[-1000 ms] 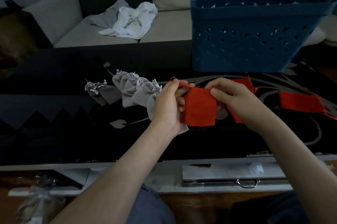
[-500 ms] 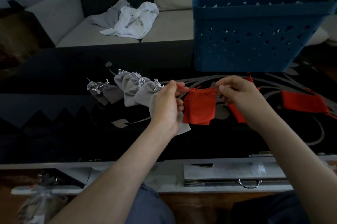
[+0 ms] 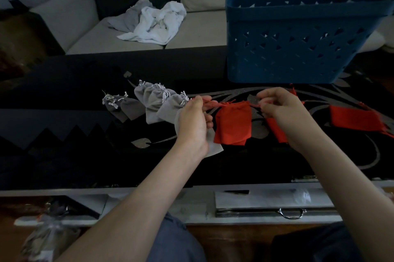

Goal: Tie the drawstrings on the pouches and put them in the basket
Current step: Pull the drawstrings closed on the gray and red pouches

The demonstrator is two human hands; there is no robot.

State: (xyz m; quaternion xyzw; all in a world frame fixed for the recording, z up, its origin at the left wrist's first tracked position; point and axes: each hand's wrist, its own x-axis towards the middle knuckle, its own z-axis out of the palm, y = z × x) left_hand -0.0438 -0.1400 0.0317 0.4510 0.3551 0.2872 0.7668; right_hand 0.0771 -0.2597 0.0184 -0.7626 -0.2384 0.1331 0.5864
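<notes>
A red pouch [image 3: 232, 124] hangs between my hands above the dark table, its mouth gathered tight. My left hand [image 3: 194, 120] pinches the left drawstring and my right hand [image 3: 279, 108] pinches the right one, the strings stretched apart. Several grey pouches [image 3: 156, 103] with tied strings lie in a row to the left. Another red pouch [image 3: 355, 117] lies flat at the right, and one more red pouch [image 3: 275, 130] shows under my right wrist. The blue basket [image 3: 296, 48] stands behind my hands at the back right.
The black patterned table [image 3: 85, 133] ends near me at a pale edge. A sofa behind holds crumpled white and grey cloths [image 3: 153, 19]. A drawer handle [image 3: 291, 212] and a plastic-wrapped bundle [image 3: 45, 238] sit below the table edge.
My hands have pulled apart sideways on the drawstrings, and the red pouch's mouth has gone from flat and wide to cinched tight.
</notes>
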